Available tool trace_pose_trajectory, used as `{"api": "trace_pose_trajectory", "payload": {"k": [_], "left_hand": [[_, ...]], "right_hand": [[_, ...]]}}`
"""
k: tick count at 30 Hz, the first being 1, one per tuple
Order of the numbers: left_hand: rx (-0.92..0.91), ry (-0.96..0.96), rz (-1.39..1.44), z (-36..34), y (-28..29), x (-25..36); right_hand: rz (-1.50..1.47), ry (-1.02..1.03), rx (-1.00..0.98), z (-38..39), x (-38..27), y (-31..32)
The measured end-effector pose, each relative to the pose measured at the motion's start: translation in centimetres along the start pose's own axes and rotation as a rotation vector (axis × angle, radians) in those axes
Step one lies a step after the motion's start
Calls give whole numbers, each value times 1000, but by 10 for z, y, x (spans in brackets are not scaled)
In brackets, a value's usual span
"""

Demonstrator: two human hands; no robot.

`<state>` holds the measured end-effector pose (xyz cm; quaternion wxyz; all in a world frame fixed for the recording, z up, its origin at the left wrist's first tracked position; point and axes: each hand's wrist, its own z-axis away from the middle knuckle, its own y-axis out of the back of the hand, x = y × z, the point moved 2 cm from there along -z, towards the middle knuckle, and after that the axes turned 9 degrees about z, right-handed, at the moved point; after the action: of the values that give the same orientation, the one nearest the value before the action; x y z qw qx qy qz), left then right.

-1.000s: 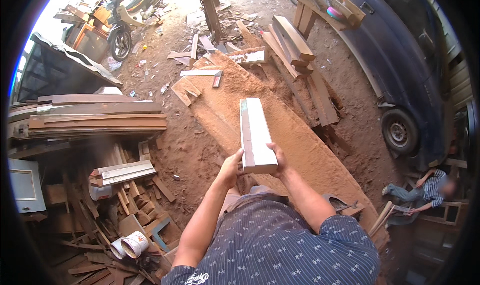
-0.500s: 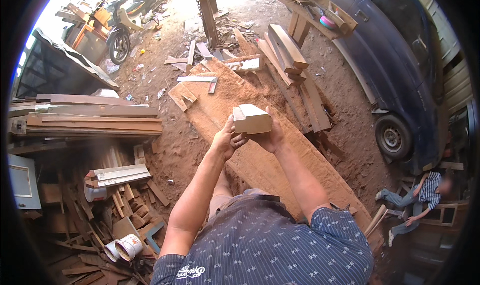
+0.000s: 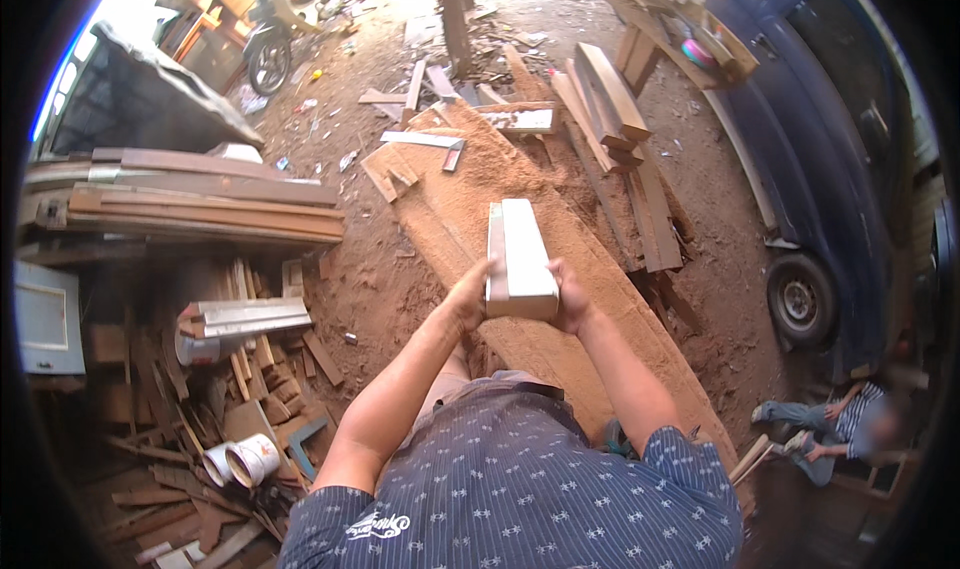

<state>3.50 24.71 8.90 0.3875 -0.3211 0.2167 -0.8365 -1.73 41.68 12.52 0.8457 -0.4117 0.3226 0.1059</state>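
Note:
Between my hands is a short wooden block (image 3: 527,254) with a pale, bright top, a step along its left side and a tan near end. My left hand (image 3: 468,296) grips its left side close to the near end. Opposite, my right hand (image 3: 570,297) presses on the right side, fingers partly hidden. The block is held over a long wide board (image 3: 625,334) strewn with sawdust. Farther along that board lie an L-shaped try square (image 3: 425,140) and a small notched wood piece (image 3: 389,173).
Long planks (image 3: 200,209) are stacked at left, above a heap of offcuts and white buckets (image 3: 252,459). Thick timbers (image 3: 612,94) lie beyond the board. A post (image 3: 453,24) stands ahead. At right are a dark blue van (image 3: 800,149) and a seated person (image 3: 845,419).
The block has come nearer and tipped, so its long top now shows where mainly its end did before. My hands have shifted to its sides. The whole view has swung slightly.

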Motion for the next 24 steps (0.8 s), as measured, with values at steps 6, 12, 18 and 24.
{"api": "trace_pose_trajectory", "payload": {"k": [6,12,18,24], "left_hand": [[111,-164,-462,5,64,-67],[357,-361,-980,74,-1,-50],[144,-426,-1010,35,56,-50],[113,-274,-515,26,84,-58]], "right_hand": [[514,-269,353,-11,116,55],[557,-68,353,-44,119,22],[306,-136,252,-70,111,18],[378,-110,333,-59,103,13]]}}
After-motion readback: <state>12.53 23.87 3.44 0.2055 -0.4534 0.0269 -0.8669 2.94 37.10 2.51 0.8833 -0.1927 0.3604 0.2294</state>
